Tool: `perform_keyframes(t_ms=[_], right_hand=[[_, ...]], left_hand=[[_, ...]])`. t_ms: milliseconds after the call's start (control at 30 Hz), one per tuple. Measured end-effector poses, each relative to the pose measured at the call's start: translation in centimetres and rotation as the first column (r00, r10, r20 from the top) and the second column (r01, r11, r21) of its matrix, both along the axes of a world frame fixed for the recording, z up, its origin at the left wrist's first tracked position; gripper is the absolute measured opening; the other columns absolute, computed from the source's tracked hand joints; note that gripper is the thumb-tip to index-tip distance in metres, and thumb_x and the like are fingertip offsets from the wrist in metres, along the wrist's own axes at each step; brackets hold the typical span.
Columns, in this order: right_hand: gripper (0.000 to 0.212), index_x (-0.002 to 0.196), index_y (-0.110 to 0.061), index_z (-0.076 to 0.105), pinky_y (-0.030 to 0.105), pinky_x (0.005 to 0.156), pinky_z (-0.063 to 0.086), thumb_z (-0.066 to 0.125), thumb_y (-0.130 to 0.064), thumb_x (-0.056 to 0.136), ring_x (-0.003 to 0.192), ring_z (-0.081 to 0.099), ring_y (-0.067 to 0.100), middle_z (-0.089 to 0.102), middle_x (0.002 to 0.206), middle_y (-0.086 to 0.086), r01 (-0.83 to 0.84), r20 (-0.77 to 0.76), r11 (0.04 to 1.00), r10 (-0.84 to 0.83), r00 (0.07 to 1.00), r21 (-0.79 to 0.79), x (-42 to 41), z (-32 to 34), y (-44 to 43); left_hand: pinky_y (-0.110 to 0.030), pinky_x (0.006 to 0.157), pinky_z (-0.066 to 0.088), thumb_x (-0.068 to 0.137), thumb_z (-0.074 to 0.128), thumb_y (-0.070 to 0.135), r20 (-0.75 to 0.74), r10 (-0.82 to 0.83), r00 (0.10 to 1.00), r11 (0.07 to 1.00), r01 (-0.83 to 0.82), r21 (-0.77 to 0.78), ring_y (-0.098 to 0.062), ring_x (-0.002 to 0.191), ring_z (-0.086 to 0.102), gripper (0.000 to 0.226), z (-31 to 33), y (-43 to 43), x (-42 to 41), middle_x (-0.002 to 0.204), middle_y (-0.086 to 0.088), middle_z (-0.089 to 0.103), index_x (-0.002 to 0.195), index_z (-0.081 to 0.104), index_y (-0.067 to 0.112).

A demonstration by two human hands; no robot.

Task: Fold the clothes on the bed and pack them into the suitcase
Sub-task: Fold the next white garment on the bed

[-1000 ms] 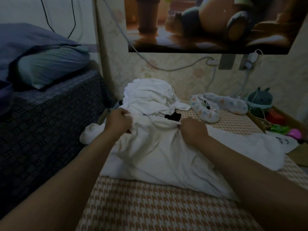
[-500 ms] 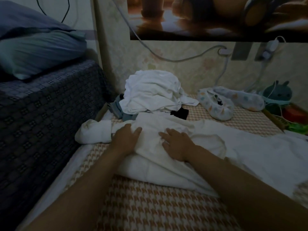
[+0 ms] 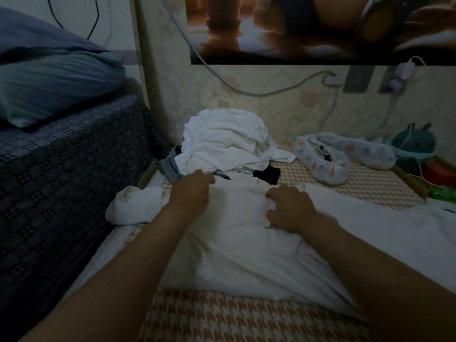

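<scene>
Pinching rumpled soft white garment (image 3: pixel 241 245), right hand (image 3: pixel 289 209) grip clamped; left hand (image 3: pixel 190 196) grip unclear.

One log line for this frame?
phase: folding | left hand: on white garment, far edge, grip unclear | right hand: pinching its fabric | clothes pile: behind hands

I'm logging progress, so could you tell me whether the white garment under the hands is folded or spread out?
Spread out, not folded: the white garment lies rumpled across the bed, the right hand pinching its cloth.
</scene>
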State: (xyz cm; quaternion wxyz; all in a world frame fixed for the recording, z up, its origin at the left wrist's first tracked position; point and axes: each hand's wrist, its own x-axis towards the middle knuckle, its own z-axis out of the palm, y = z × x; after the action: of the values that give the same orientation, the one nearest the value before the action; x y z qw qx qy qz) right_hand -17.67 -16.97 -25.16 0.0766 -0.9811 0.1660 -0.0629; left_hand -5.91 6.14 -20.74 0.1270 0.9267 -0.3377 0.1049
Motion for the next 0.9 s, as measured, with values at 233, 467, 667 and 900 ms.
perform_keyframes(t_ms=[233, 467, 667, 900], right_hand=[[0.047, 0.131, -0.029, 0.055, 0.028, 0.093, 0.044, 0.061, -0.036, 0.085, 0.115, 0.054, 0.018, 0.054, 0.132, -0.001, -0.01, -0.069, 0.97, 0.028, 0.997, 0.242, -1.3, 2.4, -2.6], [0.052, 0.119, -0.013, 0.066, 0.03, 0.081, 0.05, 0.058, -0.053, 0.087, 0.099, 0.061, 0.02, 0.063, 0.12, 0.006, 0.181, -0.228, 0.935, -0.113, 0.967, 0.304, -6.4, 6.3, -6.4], [0.062, 0.131, -0.016, 0.058, 0.026, 0.092, 0.048, 0.072, -0.049, 0.08, 0.113, 0.058, 0.017, 0.056, 0.132, 0.0, 0.169, -0.434, 0.949, -0.039, 0.9, 0.265, -13.6, 6.9, -6.1], [0.021, 0.104, -0.028, 0.075, 0.014, 0.077, 0.042, 0.059, -0.024, 0.091, 0.085, 0.055, -0.007, 0.064, 0.098, -0.023, -0.053, 0.124, 0.907, 0.001, 0.992, 0.418, -17.3, 7.0, -4.3]], left_hand=[[-0.041, 0.109, 0.035, 0.097, 0.048, 0.038, -0.304, -0.148, 0.941, 0.876, 0.267, 0.401, -0.027, 0.135, 0.038, 0.056, -1.5, -7.3, -0.4, 0.153, -0.002, 0.026, 0.149, 0.027, 0.037], [-0.039, 0.1, 0.037, 0.088, 0.054, 0.025, 0.071, -0.252, 0.965, 0.929, 0.221, 0.296, -0.029, 0.126, 0.042, 0.061, -1.1, -10.4, -4.5, 0.141, -0.006, 0.042, 0.146, 0.034, 0.027], [-0.041, 0.106, 0.029, 0.089, 0.058, 0.029, -0.19, -0.488, 0.852, 0.753, 0.521, 0.401, -0.028, 0.133, 0.036, 0.072, -0.6, -14.1, -11.3, 0.147, -0.002, 0.04, 0.15, 0.021, 0.037], [-0.027, 0.068, 0.033, 0.087, 0.059, 0.028, 0.038, -0.475, 0.879, 0.876, 0.468, 0.115, -0.02, 0.092, 0.057, 0.011, 1.7, -10.2, -13.7, 0.098, 0.004, 0.058, 0.098, 0.061, 0.029]])
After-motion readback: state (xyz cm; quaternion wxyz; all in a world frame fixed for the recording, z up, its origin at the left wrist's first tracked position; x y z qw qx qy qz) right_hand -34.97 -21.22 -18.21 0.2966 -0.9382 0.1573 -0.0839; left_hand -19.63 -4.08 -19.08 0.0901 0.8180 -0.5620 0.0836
